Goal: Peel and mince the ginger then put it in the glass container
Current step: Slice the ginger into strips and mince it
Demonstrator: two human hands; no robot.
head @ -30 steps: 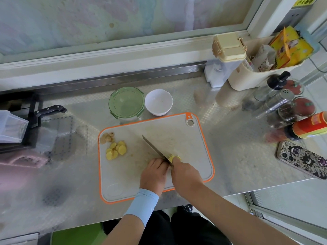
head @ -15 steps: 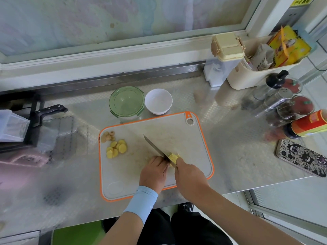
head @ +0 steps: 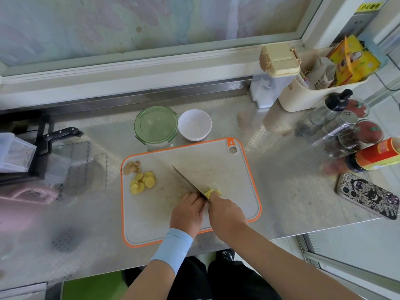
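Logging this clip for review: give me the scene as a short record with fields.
right hand: grips knife, blade over cutting board
left hand: curled beside blade, its hold hidden
ginger pieces: yellow, at blade by right fingertips
ginger slices: piled on board's left
brownish scraps: board's far-left corner
glass container: green lid on, behind board

Handle of the knife (head: 187,180) unseen inside the left hand (head: 187,212), ginger piece (head: 211,192) mostly beneath the right hand (head: 226,214)
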